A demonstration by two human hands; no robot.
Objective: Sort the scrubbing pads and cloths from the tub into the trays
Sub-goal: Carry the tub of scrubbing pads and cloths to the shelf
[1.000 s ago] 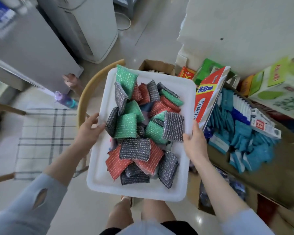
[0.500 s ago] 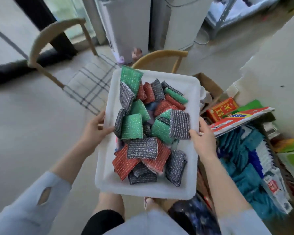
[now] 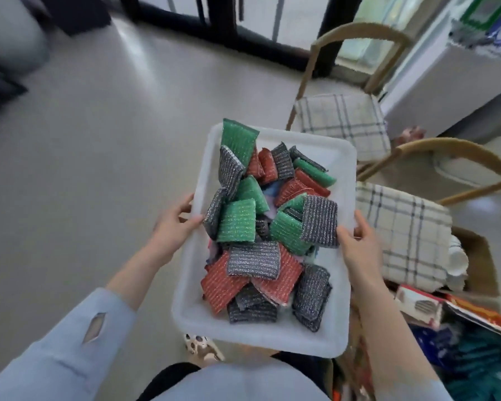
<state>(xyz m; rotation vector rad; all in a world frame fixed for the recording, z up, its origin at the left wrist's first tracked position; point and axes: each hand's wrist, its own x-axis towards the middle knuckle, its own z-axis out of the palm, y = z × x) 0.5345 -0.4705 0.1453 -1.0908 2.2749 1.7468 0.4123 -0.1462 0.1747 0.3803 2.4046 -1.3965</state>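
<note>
I carry a white plastic tub (image 3: 342, 157) in front of me above the floor. It is heaped with several scrubbing pads: green (image 3: 237, 221), red (image 3: 222, 285) and dark grey glittery ones (image 3: 253, 260). Bits of pale cloth (image 3: 269, 192) show under the pile. My left hand (image 3: 174, 224) grips the tub's left rim, thumb over the edge. My right hand (image 3: 359, 244) grips the right rim, thumb inside beside a grey pad (image 3: 320, 221).
Two wooden chairs with checked cushions (image 3: 342, 120) (image 3: 402, 230) stand to the right. A cardboard box (image 3: 477, 256) and packaged goods (image 3: 475, 342) lie at the lower right. A white appliance (image 3: 446, 76) is at the back right. Bare floor (image 3: 84, 169) spreads to the left.
I have turned left with the tub held in both hands. The shelf of goods has slid to the lower right, and the chairs now lie to the right.
</note>
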